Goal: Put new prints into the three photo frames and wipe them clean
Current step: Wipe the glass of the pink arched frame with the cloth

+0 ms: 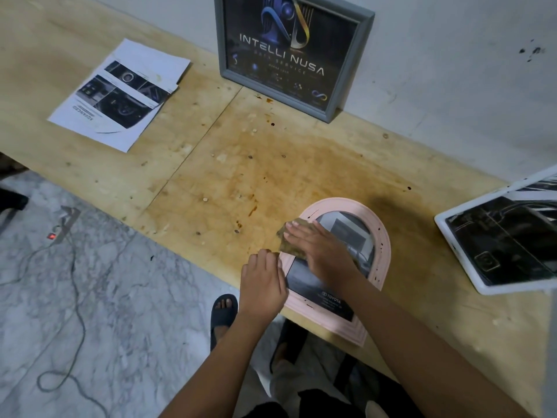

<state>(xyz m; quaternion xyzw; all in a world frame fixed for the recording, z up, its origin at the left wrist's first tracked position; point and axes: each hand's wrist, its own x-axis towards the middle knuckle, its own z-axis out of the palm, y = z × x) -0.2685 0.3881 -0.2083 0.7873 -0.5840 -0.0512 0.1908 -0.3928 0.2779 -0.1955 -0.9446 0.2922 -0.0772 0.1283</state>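
My head camera looks down on a stained plywood counter (211, 164) set against a pale wall (452, 70). A pink arched frame (382, 236) lies flat at the counter's near edge, its square end jutting a little past the edge. Behind its glass is a grey print (328, 297) marked TOYOTA.

My right hand (319, 245) lies flat, fingers straight and together, pressing an olive-brown cloth (286, 235) onto the upper left of the frame, where the glass meets the arch. Part of the cloth spills over the rim toward the bare wood. My left hand (263, 279) sits just beside it at the frame's left rim, fingers curled and thumb along the edge, holding the frame in place.

A grey frame (349, 67) stands tilted back against the wall at the far side of the counter, well apart from the pink one, with a dark print reading INTELLI NUSA. A white frame (453, 240) with a dark print lies at the right, partly cut off by the picture's edge. A few loose printed sheets (120, 95) lie stacked at the far left of the counter.

Below the counter, a foot in a dark sandal (223, 312) stands on the marble floor (105, 282). A power strip (64, 224) with a red light and a thin cable (75, 297) lie to the left.
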